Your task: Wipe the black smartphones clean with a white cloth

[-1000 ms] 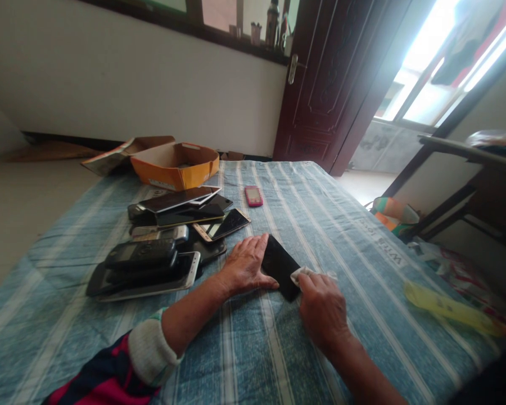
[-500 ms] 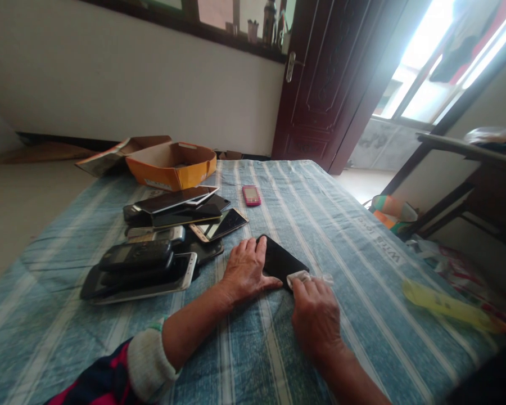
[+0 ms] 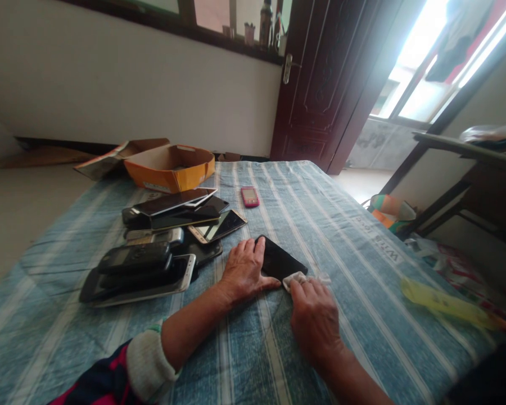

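A black mobile phone (image 3: 281,259) lies screen up on the striped blue cloth. My left hand (image 3: 244,267) grips its left end, with the fingers over the far corner and the thumb along the near edge. In my right hand (image 3: 315,315) is a crumpled white wipe (image 3: 294,279), pinched under the fingers and pressed to the phone's near right corner. Whether the wipe is paper or fabric I cannot tell. A small pink phone (image 3: 249,197) rests farther back on the cloth.
Left of my hands lies a pile of phones, with a black handset (image 3: 135,257) and a gold-framed phone (image 3: 217,226) among them. Behind it stands an open orange box (image 3: 172,174). A yellow plastic wrapper (image 3: 444,304) lies at the right edge.
The wipe in my right hand has shifted slightly left and down at the phone's near right corner. My left hand keeps its grip. The whole view has shifted a little.
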